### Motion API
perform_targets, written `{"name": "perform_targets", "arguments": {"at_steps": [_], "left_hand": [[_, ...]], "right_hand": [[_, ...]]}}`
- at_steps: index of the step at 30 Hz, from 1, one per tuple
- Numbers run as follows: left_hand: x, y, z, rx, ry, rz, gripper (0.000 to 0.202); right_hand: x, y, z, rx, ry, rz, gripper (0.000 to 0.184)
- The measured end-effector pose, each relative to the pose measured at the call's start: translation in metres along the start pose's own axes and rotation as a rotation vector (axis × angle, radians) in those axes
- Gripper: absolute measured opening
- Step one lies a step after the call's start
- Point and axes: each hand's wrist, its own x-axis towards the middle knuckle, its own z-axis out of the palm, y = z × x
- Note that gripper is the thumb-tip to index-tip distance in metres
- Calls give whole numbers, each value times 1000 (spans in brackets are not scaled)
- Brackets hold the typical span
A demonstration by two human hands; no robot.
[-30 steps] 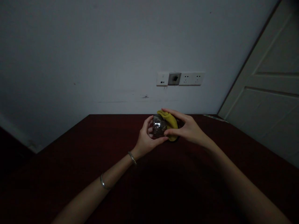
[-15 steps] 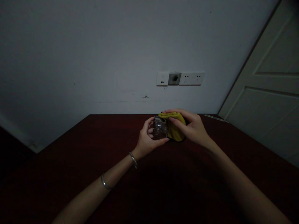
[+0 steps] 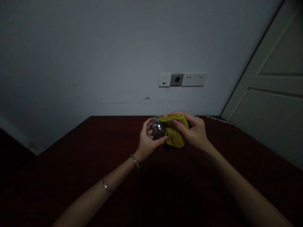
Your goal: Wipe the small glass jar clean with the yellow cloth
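Note:
Over the far middle of a dark red table (image 3: 94, 164), my left hand (image 3: 147, 142) is wrapped round a small clear cut-glass cup (image 3: 157, 130), thumb and fingers closed on its sides. My right hand (image 3: 193, 132) grips a yellow cloth (image 3: 174, 134) and presses it against the right side of the glass cup. Part of the cup is hidden under the cloth. Two thin metal bracelets sit on my left wrist and forearm.
A pale wall stands right behind the table's far edge, with a row of sockets and switches (image 3: 182, 79). A white panelled door (image 3: 272, 94) closes off the right side. A thin flat object (image 3: 216, 118) lies at the table's far right corner.
The yellow cloth has come further over the glass cup and my right hand has shifted from a fingertip pinch to a fuller grip. Both hands have risen slightly.

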Motion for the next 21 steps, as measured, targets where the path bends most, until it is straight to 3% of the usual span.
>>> {"name": "perform_targets", "arguments": {"at_steps": [6, 13, 18, 21], "left_hand": [[1, -5, -6, -7, -41, -29, 82], [-1, -8, -7, 6, -17, -51, 84], [0, -7, -4, -12, -35, -24, 84], [2, -7, -4, -15, -34, -12, 82]], "right_hand": [[4, -3, -11, 34, -135, 23, 19], [8, 6, -13, -56, 11, 10, 24], [7, 10, -3, -45, -137, -19, 26], [6, 8, -4, -33, -155, -12, 26]]}}
